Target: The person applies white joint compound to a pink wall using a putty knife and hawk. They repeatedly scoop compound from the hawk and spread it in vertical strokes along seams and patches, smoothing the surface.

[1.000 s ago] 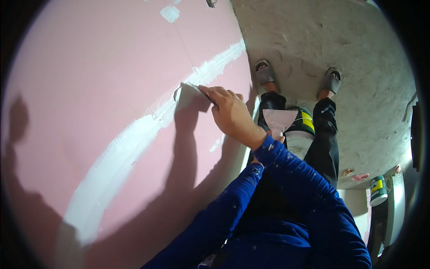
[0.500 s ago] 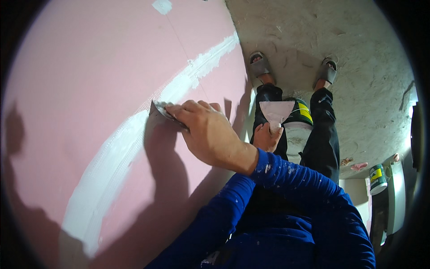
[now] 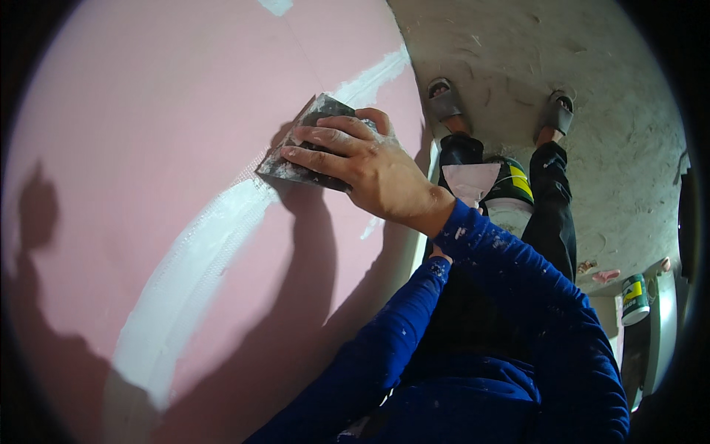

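Observation:
My right hand (image 3: 373, 166) grips a wide putty knife (image 3: 325, 107), its fingers laid across the smeared dark blade. The blade rests against the pink wallboard (image 3: 200, 111), over a curving strip of white joint compound (image 3: 177, 274) with mesh tape showing at its edge. Mostly hidden behind my right wrist, my left hand (image 3: 441, 254) is low in front of my legs. Above it stands a second putty knife (image 3: 473, 181) with a pale, coated blade; its handle is largely covered by my right forearm.
A dark bucket with a yellow band (image 3: 510, 181) stands between my legs. Another such bucket (image 3: 634, 300) is at the right, near pink scraps (image 3: 606, 276). My sandalled feet (image 3: 445, 100) are on the rough concrete floor (image 3: 510, 44). A white patch (image 3: 276, 6) marks the wallboard's top.
My right hand has moved up and right along the strip, with the blade turned flatter to the wallboard. Compound beside the strip has been scraped thinner. My right forearm now covers most of my left hand.

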`<state>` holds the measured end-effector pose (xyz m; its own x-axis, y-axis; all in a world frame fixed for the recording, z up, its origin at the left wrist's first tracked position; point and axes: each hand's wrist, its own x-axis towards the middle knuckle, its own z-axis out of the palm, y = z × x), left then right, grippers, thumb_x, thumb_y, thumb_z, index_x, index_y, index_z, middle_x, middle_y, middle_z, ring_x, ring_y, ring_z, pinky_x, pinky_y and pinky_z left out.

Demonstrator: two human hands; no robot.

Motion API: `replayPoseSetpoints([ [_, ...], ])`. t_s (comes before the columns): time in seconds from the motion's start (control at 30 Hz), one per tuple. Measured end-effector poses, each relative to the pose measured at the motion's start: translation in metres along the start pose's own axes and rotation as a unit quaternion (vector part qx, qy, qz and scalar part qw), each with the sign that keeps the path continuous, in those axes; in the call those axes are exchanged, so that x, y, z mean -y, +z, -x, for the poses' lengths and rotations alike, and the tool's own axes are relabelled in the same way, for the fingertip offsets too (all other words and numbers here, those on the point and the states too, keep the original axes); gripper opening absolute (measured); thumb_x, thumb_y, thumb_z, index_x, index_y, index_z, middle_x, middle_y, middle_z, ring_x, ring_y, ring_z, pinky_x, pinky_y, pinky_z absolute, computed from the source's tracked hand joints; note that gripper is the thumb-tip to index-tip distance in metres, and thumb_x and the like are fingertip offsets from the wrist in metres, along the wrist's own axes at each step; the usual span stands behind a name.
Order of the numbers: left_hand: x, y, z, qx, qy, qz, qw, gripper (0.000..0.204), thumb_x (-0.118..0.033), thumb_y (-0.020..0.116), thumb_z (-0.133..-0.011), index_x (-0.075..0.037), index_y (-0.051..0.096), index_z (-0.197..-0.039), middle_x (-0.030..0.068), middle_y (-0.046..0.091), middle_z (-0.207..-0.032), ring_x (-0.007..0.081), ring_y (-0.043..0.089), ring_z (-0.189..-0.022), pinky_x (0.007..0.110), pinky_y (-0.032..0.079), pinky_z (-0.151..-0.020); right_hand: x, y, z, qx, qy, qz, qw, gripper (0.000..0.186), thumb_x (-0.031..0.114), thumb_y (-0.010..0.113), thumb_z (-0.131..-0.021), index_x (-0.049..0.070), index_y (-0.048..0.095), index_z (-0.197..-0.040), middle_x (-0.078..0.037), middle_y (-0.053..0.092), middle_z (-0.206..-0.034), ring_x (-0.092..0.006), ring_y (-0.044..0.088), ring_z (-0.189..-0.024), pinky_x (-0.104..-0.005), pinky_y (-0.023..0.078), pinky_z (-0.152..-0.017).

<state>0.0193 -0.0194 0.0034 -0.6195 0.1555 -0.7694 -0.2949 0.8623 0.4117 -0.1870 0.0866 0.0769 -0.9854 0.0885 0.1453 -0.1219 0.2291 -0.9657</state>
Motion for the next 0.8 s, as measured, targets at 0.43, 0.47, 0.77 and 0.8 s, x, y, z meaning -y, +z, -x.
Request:
replayPoseSetpoints([
  [0.43,0.006,0.004,-0.007,0.015,-0.004,-0.021,1.0,0.041,-0.042,0.07,-0.094,-0.001,0.065,-0.096,0.0216,0.07,-0.091,0.0418,0.067,-0.092,0.049,0.05,-0.087,0.046,0.006,0.059,0.066,0.183,-0.079,0.978,0.062,-0.007,0.06,-0.083,0.014,0.06,-0.142,-0.014,0.063,-0.133,-0.0365,0.058,-0.125,-0.0514,0.047,-0.105],
  [0.47,0.006,0.004,-0.006,0.018,-0.016,-0.019,1.0,0.039,-0.039,0.071,-0.094,-0.001,0.066,-0.096,0.0207,0.071,-0.09,0.0404,0.068,-0.091,0.05,0.052,-0.08,0.041,0.004,0.055,0.016,0.198,-0.121,0.973,0.061,-0.007,0.058,-0.084,0.012,0.059,-0.142,-0.016,0.063,-0.132,-0.0383,0.059,-0.123,-0.0509,0.048,-0.103],
  [0.77,-0.003,-0.002,0.005,-0.004,0.052,0.073,0.996,0.035,-0.039,0.071,-0.097,-0.005,0.067,-0.104,0.0142,0.071,-0.093,0.0285,0.068,-0.086,0.043,0.052,-0.078,-0.003,0.017,-0.005,-0.012,0.285,-0.18,0.941,0.044,0.008,0.054,-0.09,0.0,0.063,-0.132,-0.027,0.069,-0.107,-0.0463,0.067,-0.097,-0.0509,0.054,-0.089],
  [0.8,-0.005,-0.004,0.004,0.001,0.018,0.032,0.999,0.037,-0.04,0.071,-0.097,-0.004,0.067,-0.104,0.0155,0.071,-0.094,0.0307,0.068,-0.087,0.044,0.052,-0.079,0.005,0.013,-0.008,-0.001,0.307,-0.192,0.932,0.044,0.008,0.054,-0.09,0.0,0.064,-0.131,-0.027,0.069,-0.108,-0.0461,0.067,-0.097,-0.051,0.054,-0.089],
])
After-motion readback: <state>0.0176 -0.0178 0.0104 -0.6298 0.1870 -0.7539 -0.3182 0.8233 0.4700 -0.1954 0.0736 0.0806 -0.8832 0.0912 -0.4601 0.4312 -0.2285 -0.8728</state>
